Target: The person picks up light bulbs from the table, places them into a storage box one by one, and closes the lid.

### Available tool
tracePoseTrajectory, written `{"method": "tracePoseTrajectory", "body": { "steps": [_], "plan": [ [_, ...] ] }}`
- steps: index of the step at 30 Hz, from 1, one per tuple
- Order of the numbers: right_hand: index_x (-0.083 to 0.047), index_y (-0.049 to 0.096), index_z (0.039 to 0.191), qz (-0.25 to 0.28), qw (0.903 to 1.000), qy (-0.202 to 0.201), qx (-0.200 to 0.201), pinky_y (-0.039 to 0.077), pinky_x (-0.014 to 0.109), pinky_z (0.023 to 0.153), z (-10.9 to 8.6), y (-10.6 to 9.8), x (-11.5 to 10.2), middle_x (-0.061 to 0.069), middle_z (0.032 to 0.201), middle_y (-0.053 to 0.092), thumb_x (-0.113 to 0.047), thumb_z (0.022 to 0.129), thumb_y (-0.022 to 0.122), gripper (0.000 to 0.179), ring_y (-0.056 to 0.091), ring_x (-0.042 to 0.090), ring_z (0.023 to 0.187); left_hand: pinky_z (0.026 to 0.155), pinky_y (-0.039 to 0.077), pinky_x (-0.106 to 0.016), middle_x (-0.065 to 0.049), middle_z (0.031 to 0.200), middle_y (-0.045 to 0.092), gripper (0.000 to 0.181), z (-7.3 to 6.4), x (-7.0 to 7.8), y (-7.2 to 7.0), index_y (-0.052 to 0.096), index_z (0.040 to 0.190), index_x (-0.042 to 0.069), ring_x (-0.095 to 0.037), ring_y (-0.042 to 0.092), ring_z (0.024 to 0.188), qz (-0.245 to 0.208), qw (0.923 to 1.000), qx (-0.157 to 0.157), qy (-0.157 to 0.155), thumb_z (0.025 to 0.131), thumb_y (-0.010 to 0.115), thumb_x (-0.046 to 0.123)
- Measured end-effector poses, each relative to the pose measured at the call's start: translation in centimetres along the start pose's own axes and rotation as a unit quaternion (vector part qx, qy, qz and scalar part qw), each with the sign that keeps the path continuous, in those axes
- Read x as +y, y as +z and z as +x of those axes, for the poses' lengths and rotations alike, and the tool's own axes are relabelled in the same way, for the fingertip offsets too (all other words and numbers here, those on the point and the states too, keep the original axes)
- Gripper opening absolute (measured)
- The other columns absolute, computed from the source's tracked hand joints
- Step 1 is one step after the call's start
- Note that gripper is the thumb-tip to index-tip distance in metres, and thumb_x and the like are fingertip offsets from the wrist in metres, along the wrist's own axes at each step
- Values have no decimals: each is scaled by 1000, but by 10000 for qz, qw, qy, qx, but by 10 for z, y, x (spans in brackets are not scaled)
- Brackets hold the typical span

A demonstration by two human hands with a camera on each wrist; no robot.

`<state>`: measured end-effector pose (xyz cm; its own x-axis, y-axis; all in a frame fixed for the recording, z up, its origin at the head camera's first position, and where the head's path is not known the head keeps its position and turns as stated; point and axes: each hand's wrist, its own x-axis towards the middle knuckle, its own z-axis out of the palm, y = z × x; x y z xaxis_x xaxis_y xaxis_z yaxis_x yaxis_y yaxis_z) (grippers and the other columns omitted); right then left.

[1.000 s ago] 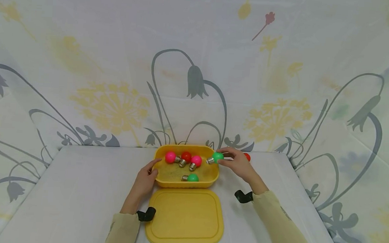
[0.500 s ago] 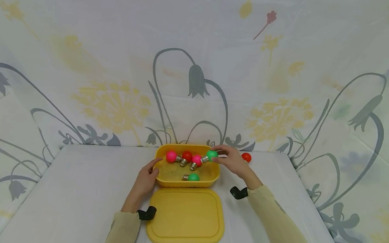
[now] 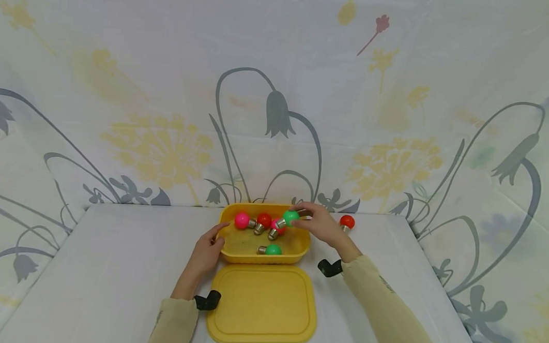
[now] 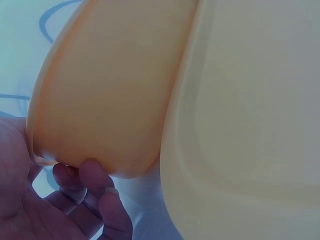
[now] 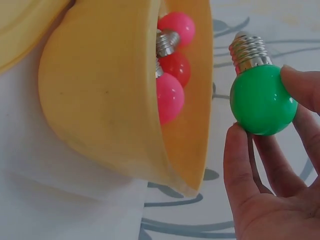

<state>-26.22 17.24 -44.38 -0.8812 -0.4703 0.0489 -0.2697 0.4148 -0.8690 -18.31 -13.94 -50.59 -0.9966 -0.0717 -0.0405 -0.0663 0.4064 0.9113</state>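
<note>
My right hand (image 3: 324,224) holds a green light bulb (image 5: 263,100) by its round globe, between thumb and fingers, with the metal screw base pointing away from the palm. In the head view this bulb is over the right part of a yellow plastic box (image 3: 262,260). My left hand (image 3: 204,250) grips the left end of the box, thumb at the rim and fingertips (image 4: 95,172) against the outer wall. Inside lie a pink bulb (image 3: 241,220), a red bulb (image 3: 263,220), a second pink bulb (image 5: 170,97) partly covered by the held one, and another green bulb (image 3: 273,250).
A flat yellow lid (image 3: 262,305) lies on the white-covered table (image 3: 124,277), just in front of the box. Right of the box, near the back edge, rests one more red bulb (image 3: 347,221). A flower-patterned cloth (image 3: 280,63) hangs behind the table.
My right hand has carried the green bulb leftward, from the box's right rim to above the pink bulb. The red bulb on the table is now uncovered. The left hand stays put.
</note>
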Motion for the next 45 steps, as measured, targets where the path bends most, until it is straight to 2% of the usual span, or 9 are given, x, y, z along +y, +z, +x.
{"method": "tracePoseTrajectory", "body": {
  "steps": [16, 27, 30, 36, 43, 45],
  "plan": [
    [-8, 68, 122, -41, 9999, 44, -119, 48, 46, 97, 16, 16, -11, 8, 122, 64, -17, 90, 74, 34, 59, 31, 113, 84, 39, -39, -18, 128, 52, 47, 0, 0, 0, 51, 146, 15, -29, 48, 105, 90, 9999, -67, -91, 100, 44, 10],
    [-14, 68, 123, -84, 9993, 233, -273, 47, 42, 99, 30, 25, -9, 2, 124, 63, -19, 90, 73, 33, 59, 26, 114, 88, 37, -41, -19, 132, 51, 46, 0, 0, 0, 52, 145, 15, -31, 46, 111, -15, 10000, -59, -57, 100, 44, 9],
    [-14, 69, 123, -87, 9994, 209, -267, 47, 42, 98, 32, 27, -10, 2, 123, 64, -19, 90, 73, 33, 60, 26, 113, 87, 37, -40, -18, 132, 51, 46, 0, 0, 1, 52, 145, 15, -30, 46, 110, -21, 9999, -65, -103, 100, 44, 10],
    [-11, 68, 124, -84, 9990, 165, -400, 48, 42, 97, 39, 33, -14, 6, 123, 64, -19, 91, 72, 34, 60, 28, 111, 81, 37, -38, -16, 120, 52, 46, 1, 1, 2, 52, 145, 14, -28, 48, 99, 18, 9999, -35, -108, 100, 44, 9],
    [-12, 69, 123, -160, 9984, 192, -515, 49, 38, 95, 50, 42, -17, 6, 123, 64, -18, 92, 70, 32, 60, 26, 109, 82, 37, -38, -17, 124, 52, 46, 1, 0, 1, 52, 145, 14, -27, 48, 101, -5, 9999, -71, -81, 100, 44, 9],
    [-12, 69, 123, -164, 9982, 209, -536, 48, 38, 96, 53, 44, -19, 5, 123, 64, -18, 92, 71, 32, 60, 25, 108, 81, 37, -38, -17, 118, 53, 46, 1, 0, 1, 52, 145, 14, -27, 48, 96, 15, 10000, -81, -51, 100, 44, 8]
  ]
}}
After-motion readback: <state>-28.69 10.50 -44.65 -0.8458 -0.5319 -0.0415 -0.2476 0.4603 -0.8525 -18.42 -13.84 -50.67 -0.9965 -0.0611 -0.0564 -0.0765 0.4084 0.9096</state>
